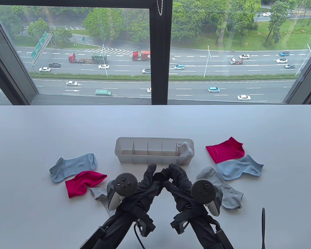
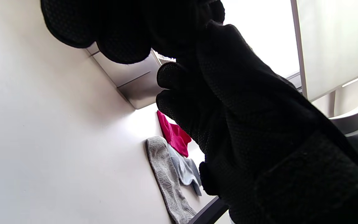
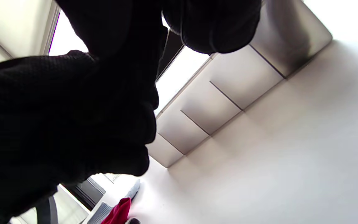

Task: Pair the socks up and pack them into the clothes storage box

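Left hand (image 1: 147, 179): just in front of the storage box (image 1: 154, 150), fingertips meeting the right hand's; whether it holds anything, cannot tell.
Right hand (image 1: 180, 179): the same, fingers curled toward the left hand.
Storage box: mid-counter (image 1: 41, 124), one grey sock (image 1: 185, 149) in its rightmost compartment.
Left of box: light blue sock (image 1: 72, 167), red sock (image 1: 84, 182), grey sock (image 1: 99, 194).
Right of box: red sock (image 1: 225, 150), light blue sock (image 1: 239, 167), grey sock (image 1: 226, 192).

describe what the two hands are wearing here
Both the left hand and the right hand wear black textured fabric gloves. Each back carries a strapped dark grey tracker with a round buttoned face and a pale handle. Black sleeves, straps and a cable run along the forearms.
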The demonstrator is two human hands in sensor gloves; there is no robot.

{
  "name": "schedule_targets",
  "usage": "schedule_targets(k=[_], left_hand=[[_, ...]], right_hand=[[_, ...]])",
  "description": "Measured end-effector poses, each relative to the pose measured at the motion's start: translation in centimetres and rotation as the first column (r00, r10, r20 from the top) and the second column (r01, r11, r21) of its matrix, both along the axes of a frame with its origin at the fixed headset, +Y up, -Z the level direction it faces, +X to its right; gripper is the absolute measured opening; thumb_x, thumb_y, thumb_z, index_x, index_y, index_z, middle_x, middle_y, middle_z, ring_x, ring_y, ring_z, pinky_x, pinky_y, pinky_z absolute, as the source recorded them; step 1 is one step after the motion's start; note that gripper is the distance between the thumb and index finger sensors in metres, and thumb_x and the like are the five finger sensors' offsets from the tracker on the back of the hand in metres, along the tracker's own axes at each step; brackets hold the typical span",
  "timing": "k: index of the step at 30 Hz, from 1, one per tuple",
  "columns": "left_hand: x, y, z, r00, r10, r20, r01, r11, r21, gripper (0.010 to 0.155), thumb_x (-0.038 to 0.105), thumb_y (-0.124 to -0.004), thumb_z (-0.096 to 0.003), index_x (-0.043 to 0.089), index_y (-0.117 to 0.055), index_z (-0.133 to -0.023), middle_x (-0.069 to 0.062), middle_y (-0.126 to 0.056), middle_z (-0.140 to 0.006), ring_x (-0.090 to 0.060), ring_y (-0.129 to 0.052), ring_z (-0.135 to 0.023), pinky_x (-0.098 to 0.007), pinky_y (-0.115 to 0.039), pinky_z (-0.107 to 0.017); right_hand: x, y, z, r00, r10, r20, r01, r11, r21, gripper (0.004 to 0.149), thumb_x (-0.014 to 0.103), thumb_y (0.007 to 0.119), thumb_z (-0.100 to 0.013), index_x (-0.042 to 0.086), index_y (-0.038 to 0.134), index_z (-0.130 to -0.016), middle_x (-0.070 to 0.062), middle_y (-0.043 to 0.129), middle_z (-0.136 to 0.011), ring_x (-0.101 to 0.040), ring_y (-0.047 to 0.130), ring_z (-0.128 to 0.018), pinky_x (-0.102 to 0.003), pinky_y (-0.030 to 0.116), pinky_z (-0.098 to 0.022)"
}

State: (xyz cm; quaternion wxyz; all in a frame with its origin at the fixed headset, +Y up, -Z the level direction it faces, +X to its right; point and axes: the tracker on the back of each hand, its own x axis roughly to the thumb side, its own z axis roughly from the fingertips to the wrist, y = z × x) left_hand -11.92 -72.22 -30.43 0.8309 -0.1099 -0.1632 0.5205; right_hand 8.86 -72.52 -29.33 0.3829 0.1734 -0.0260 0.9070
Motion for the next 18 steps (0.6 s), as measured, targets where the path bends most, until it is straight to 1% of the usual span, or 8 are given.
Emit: schedule_targets(k=[1,3,4,6,7,10,13,18], left_hand=[[-0.2,-0.3,0.0,0.999,0.04,0.018,-0.04,0.999,-0.035,0.057,0.02,-0.053,-0.0588,0.006,-0.037,-0.112,-0.033,-0.07,-0.099,-0.043,-0.088,-0.073,-0.06,-0.077,-0.058],[-0.6,-0.9,-0.2,0.992,0.116,0.049,-0.112,0.991,-0.067,0.055,0.023,-0.052,-0.0588,0.004,-0.045,-0.11,-0.033,-0.069,-0.1,-0.045,-0.086,-0.075,-0.061,-0.075,-0.06],[-0.7,-1.1,-0.3,0.985,0.155,0.075,-0.148,0.985,-0.09,0.058,0.03,-0.054,-0.0605,0.002,-0.044,-0.111,-0.034,-0.066,-0.101,-0.046,-0.084,-0.076,-0.062,-0.073,-0.061],[-0.6,-1.5,-0.4,0.968,0.219,0.123,-0.197,0.966,-0.165,0.077,0.05,-0.064,-0.0578,0.0,-0.04,-0.111,-0.035,-0.063,-0.102,-0.046,-0.081,-0.077,-0.063,-0.07,-0.062],[-0.4,-1.6,-0.4,0.971,0.197,0.138,-0.171,0.969,-0.178,0.081,0.051,-0.067,-0.0561,0.0,-0.038,-0.111,-0.034,-0.064,-0.101,-0.044,-0.082,-0.076,-0.063,-0.071,-0.062],[0.4,-1.5,-0.4,0.976,0.067,0.207,-0.031,0.985,-0.169,0.083,0.045,-0.072,-0.0552,-0.001,-0.032,-0.11,-0.029,-0.066,-0.099,-0.038,-0.084,-0.074,-0.061,-0.073,-0.062],[0.9,-1.4,-0.4,0.968,0.031,0.25,0.013,0.985,-0.175,0.073,0.029,-0.073,-0.0558,-0.002,-0.034,-0.109,-0.028,-0.069,-0.096,-0.034,-0.086,-0.068,-0.061,-0.074,-0.061],[0.9,-1.0,-0.4,0.95,0.081,0.302,-0.033,0.987,-0.16,0.067,0.028,-0.071,-0.0529,-0.004,-0.045,-0.106,-0.026,-0.074,-0.095,-0.032,-0.089,-0.063,-0.06,-0.077,-0.059]], right_hand=[[-0.5,0.0,0.0,0.999,0.029,-0.032,-0.03,0.999,-0.027,0.082,0.039,0.073,-0.058,0.007,0.025,-0.117,-0.034,0.045,-0.115,-0.046,0.068,-0.099,-0.055,0.068,-0.072],[-1.0,0.0,0.1,0.998,0.034,-0.053,-0.036,0.999,-0.035,0.079,0.037,0.07,-0.059,0.007,0.024,-0.116,-0.035,0.045,-0.114,-0.045,0.07,-0.098,-0.055,0.068,-0.072],[-1.0,0.1,0.2,0.997,0.042,-0.064,-0.044,0.999,-0.03,0.078,0.036,0.069,-0.06,0.006,0.024,-0.116,-0.035,0.047,-0.113,-0.043,0.073,-0.096,-0.053,0.07,-0.071],[-1.1,0.4,0.3,0.998,0.043,-0.054,-0.043,0.999,0.003,0.075,0.034,0.067,-0.061,0.004,0.026,-0.115,-0.035,0.052,-0.111,-0.039,0.077,-0.093,-0.05,0.073,-0.07],[-1.2,0.6,0.4,0.998,0.037,-0.052,-0.037,0.999,0.013,0.071,0.031,0.066,-0.062,0.004,0.028,-0.115,-0.036,0.055,-0.11,-0.036,0.08,-0.092,-0.048,0.074,-0.07],[-0.9,0.8,0.5,0.995,0.1,-0.019,-0.098,0.992,0.078,0.063,0.025,0.064,-0.063,0.005,0.034,-0.114,-0.034,0.062,-0.107,-0.033,0.085,-0.087,-0.046,0.078,-0.067],[-0.4,1.0,0.4,0.994,0.112,-0.004,-0.111,0.987,0.116,0.057,0.022,0.062,-0.063,0.006,0.041,-0.113,-0.03,0.071,-0.102,-0.028,0.092,-0.08,-0.043,0.082,-0.064],[0.4,1.1,0.0,0.986,0.164,0.031,-0.167,0.975,0.148,0.052,0.019,0.058,-0.062,0.011,0.044,-0.112,-0.014,0.08,-0.094,-0.022,0.094,-0.076,-0.042,0.084,-0.062]])
